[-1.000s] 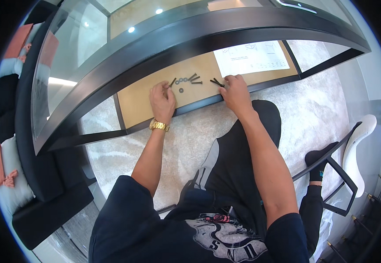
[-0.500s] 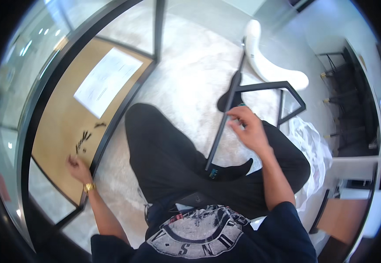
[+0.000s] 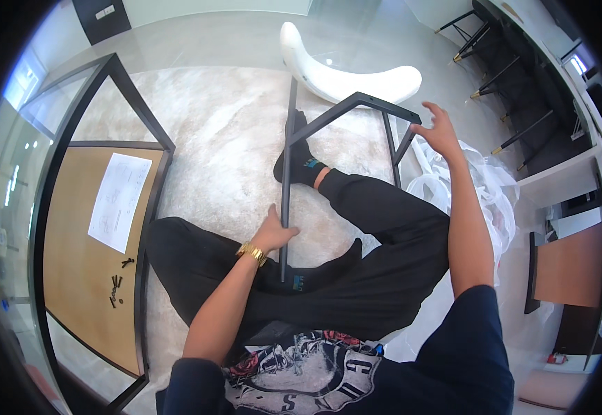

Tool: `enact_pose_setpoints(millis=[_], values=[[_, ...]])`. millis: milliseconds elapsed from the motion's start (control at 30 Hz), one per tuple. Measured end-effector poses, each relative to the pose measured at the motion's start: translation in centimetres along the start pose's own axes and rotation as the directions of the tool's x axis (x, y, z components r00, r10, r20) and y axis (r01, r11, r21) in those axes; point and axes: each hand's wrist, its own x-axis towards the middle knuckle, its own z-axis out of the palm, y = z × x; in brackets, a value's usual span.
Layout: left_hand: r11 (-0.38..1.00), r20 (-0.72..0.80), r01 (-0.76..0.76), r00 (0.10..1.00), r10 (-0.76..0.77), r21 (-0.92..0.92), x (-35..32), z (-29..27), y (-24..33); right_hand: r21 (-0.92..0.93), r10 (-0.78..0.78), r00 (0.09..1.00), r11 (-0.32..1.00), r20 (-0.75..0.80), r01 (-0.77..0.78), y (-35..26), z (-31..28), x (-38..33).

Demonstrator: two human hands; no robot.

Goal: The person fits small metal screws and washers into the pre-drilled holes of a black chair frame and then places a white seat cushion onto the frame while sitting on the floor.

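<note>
A black metal frame (image 3: pixel 322 123) of joined square bars lies between my legs, its long bar passing over my sock-covered foot. My left hand (image 3: pixel 273 234), with a gold watch on the wrist, is closed at the near part of that long bar, thumb across it; its other fingers are partly hidden. Beside the frame's right corner is my right hand (image 3: pixel 443 135), fingers spread and thumb at or almost at the bar. Several black bolts (image 3: pixel 115 290) lie loose on a wooden board (image 3: pixel 73 242) at the left, below a white printed sheet (image 3: pixel 120 200).
A white curved cushion-like piece (image 3: pixel 349 81) lies beyond the frame. Crumpled clear plastic wrapping (image 3: pixel 484 187) sits right of my leg. The board is set within a larger black frame (image 3: pixel 156 187) at the left. Black chairs (image 3: pixel 502 90) stand far right, past the pale rug (image 3: pixel 211 111).
The view has turned left-to-right across the scene. My left hand has left the bolts on the board and come to the long bar. My right hand has gone from that bar to the frame's right corner.
</note>
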Motion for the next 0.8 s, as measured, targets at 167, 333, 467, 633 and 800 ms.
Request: enact_pose_setpoints(millis=[167,333,467,633,800], values=[[0.973,-0.164,0.047,0.983,-0.086,-0.226,2.7,4.1,-2.4,-0.329,-0.024,0.961,0.937,0.276,0.118,-0.7,5.2,3.6],[0.983,-0.363,-0.029,0.931,-0.04,-0.181,2.1,3.9,-2.0,-0.234,0.009,0.99,0.972,0.141,0.024,-3.0,6.1,4.6],[0.97,-0.383,-0.061,0.923,-0.035,-0.236,1.4,2.3,-2.4,-0.268,-0.038,0.995,0.962,0.093,0.061,-8.1,5.4,5.5],[0.988,-0.47,-0.102,0.882,0.037,-0.113,3.7,-1.2,-4.0,-0.274,-0.02,0.981,0.959,0.194,0.074,-12.0,5.6,8.0],[0.994,-0.471,-0.073,0.882,0.028,-0.079,6.3,-5.9,-3.7,-0.214,-0.067,0.955,0.968,0.289,0.133,-10.9,7.8,10.6]])
